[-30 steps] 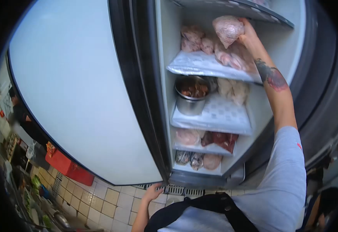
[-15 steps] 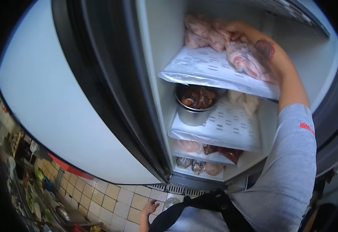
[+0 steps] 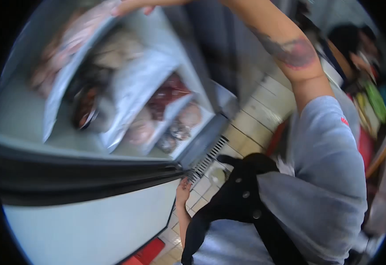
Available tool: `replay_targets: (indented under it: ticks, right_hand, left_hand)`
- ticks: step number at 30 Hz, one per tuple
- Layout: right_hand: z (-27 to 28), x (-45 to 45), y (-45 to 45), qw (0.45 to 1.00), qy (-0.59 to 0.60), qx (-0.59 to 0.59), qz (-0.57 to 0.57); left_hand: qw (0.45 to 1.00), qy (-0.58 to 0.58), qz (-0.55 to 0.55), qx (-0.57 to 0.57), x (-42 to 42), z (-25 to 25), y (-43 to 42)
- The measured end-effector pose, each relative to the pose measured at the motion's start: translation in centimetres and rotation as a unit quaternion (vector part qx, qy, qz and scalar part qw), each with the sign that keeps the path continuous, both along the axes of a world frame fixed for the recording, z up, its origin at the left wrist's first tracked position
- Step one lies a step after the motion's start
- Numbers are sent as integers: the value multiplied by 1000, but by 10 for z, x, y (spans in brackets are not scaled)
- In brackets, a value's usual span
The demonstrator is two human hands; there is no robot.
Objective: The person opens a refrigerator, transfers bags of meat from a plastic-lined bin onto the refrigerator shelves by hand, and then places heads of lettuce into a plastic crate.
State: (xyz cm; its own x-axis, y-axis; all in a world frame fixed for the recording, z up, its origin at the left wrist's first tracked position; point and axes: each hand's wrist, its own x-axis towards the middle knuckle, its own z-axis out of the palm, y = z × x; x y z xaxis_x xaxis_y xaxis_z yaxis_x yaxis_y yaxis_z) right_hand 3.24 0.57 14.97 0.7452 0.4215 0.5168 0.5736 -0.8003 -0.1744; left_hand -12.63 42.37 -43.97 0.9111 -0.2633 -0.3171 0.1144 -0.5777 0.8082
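At the top edge of the view, my right hand [image 3: 133, 6] is blurred and partly cut off, by the front of the upper shelf. Its visible fingers are apart, with nothing seen in them. Bagged pale pink meat [image 3: 80, 37] lies on that shelf, beside the hand. My left hand [image 3: 183, 191] hangs low near the fridge door's edge, fingers loosely apart and holding nothing. A metal pot [image 3: 104, 115] of brown food stands on the shelf below, near a pale bagged item [image 3: 118, 52]. Dark red bagged meat [image 3: 168, 95] is lower down.
The open fridge door [image 3: 91, 229] spans the lower left. A floor drain grate [image 3: 208, 160] crosses the tiles [image 3: 259, 108] below the fridge. Something red [image 3: 146, 252] is on the floor behind the door. Another person [image 3: 345, 42] is at the upper right.
The view has turned, and the fridge now lies at the left. My right hand held a wrapped meat package earlier, then reached among the upper shelf's bags; now it is at the shelf front without it.
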Motion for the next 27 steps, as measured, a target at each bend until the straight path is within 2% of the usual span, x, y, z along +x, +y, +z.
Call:
replay_targets:
  ticks: [1,2,3,4,5,7,8,9,11,14,16,18,19,20,21,22,23,24,25,27]
  right_hand:
    - [-24,-39,-31,1000,16,0,-10]
    - [-47,-78,-63,999,32,-1,-19]
    - [-67,-114,-103,989,121,35,-73]
    - [-98,-177,-164,963,209,80,-147]
    - [-163,-201,-219,935,196,184,-230]
    - [-216,-275,-290,831,287,295,-375]
    - [-254,-308,-323,779,322,287,-456]
    - [-296,-335,-347,741,371,281,-484]
    - [-383,-383,-388,663,481,269,-507]
    - [-525,-427,-389,558,612,369,-421]
    - [-558,-434,-352,545,643,242,-480]
    - [-589,-431,-335,528,706,239,-407]
    - [-599,-430,-321,539,694,245,-410]
    - [-598,-426,-306,550,680,250,-415]
    - [-599,-426,-301,563,664,254,-422]
    - [-626,-431,-300,598,631,222,-442]
    - [-665,-433,-290,633,594,188,-460]
    - [-687,-435,-284,667,554,155,-473]
    - [-689,-436,-285,681,541,169,-465]
    - [-690,-441,-290,708,509,195,-450]
  left_hand:
    - [997,74,9,27,-16,9,-4]
    - [999,45,-10,-5,-33,-59,25]
    - [964,-101,-199,144,-51,-86,49]
    - [952,-42,-248,176,-75,-87,52]
    - [952,41,-235,191,-96,-88,56]
    - [948,136,-204,202,-120,-81,64]
    - [944,167,-193,212,-129,-74,66]
    - [941,182,-185,219,-133,-67,68]
    - [935,205,-171,233,-138,-51,63]
    - [938,213,-138,235,-142,-35,51]
    - [947,204,-116,219,-140,-27,40]
    - [963,183,-94,174,-131,-25,32]
    - [972,174,-80,134,-124,-27,28]
    - [980,165,-65,85,-115,-30,21]
    - [985,161,-55,43,-110,-7,-15]
    - [981,149,-83,89,-107,16,-56]
    - [975,136,-112,135,-107,83,-149]
    - [980,128,-117,96,-105,79,-165]
    - [983,122,-123,56,-104,76,-183]
    - [970,113,-175,123,-110,84,-214]
